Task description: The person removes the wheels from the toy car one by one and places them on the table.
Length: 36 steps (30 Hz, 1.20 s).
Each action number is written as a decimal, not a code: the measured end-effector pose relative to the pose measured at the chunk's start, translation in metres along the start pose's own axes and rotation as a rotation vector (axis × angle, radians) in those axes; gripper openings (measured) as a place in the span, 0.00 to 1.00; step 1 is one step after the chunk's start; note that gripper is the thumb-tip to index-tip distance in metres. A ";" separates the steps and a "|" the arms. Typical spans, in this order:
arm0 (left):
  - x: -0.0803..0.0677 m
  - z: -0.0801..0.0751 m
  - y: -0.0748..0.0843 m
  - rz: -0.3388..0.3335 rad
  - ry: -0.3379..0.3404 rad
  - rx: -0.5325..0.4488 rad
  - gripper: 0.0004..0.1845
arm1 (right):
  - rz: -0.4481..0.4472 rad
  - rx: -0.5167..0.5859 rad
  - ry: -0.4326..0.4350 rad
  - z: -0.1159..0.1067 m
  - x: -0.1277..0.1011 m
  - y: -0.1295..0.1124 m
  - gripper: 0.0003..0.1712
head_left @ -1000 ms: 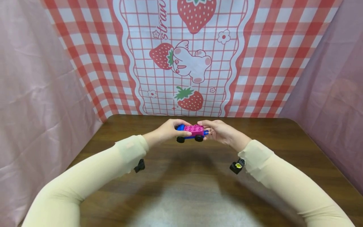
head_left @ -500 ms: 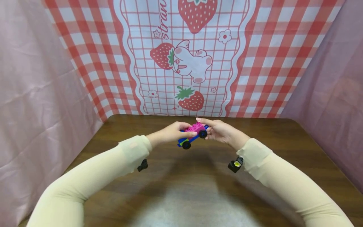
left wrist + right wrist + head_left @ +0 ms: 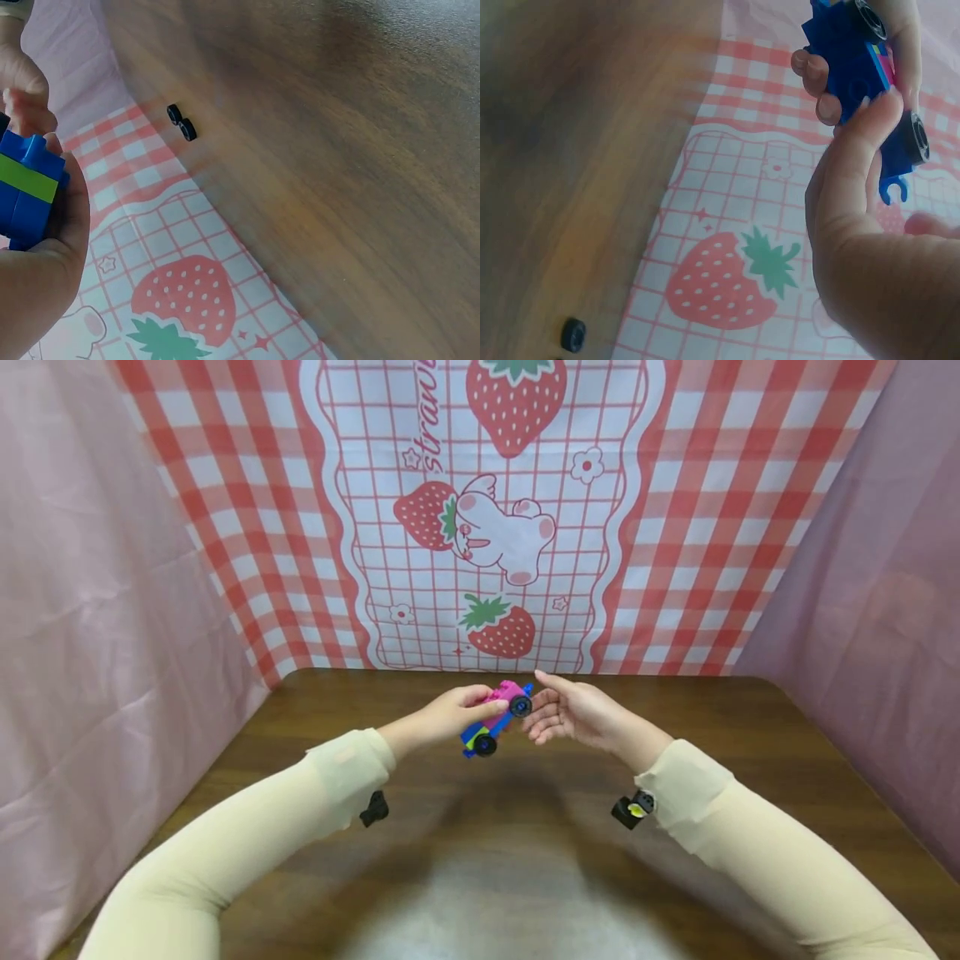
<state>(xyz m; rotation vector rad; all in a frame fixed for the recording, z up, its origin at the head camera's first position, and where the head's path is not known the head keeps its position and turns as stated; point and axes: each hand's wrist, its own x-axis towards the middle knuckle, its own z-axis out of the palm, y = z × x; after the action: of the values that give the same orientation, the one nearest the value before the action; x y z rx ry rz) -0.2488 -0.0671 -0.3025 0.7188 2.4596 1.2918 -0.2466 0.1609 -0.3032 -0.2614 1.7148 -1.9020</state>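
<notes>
A toy brick car with a blue chassis, pink top, green stripe and black wheels is held above the wooden table, tilted with its far end raised. My left hand grips it, fingers curled under the blue underside. The car's blue and green end rests against that palm. Just right of the car, my right hand is open with straight fingers, its fingertips close to a wheel. I cannot tell whether they touch.
A pair of small loose black wheels lies on the table near the strawberry-print backdrop; one wheel shows in the right wrist view. Pink cloth walls close in both sides.
The right hand has let go of the car and opened. The left hand alone now holds it, and the car has tipped from level to tilted, far end up.
</notes>
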 end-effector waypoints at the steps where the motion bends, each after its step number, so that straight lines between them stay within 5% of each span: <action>1: 0.000 0.000 -0.001 -0.003 0.002 -0.008 0.19 | -0.008 -0.029 -0.023 0.001 -0.002 0.001 0.27; 6: 0.000 0.001 -0.001 -0.028 -0.008 -0.043 0.19 | -0.079 -0.148 -0.038 0.007 -0.007 0.002 0.26; 18: 0.002 -0.003 -0.006 -0.070 -0.148 -0.085 0.24 | -0.178 -0.364 -0.007 0.011 -0.005 0.004 0.21; 29: 0.002 -0.002 -0.002 -0.060 -0.132 -0.055 0.21 | -0.158 -0.370 -0.056 0.015 -0.003 0.006 0.23; 36: 0.006 0.006 -0.006 -0.077 -0.078 -0.045 0.20 | -0.184 -0.370 0.056 0.016 0.001 0.015 0.24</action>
<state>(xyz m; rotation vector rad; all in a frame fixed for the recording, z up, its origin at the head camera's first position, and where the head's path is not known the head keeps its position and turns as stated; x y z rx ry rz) -0.2529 -0.0630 -0.3108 0.6442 2.3644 1.2626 -0.2359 0.1464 -0.3154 -0.5256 2.1412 -1.7145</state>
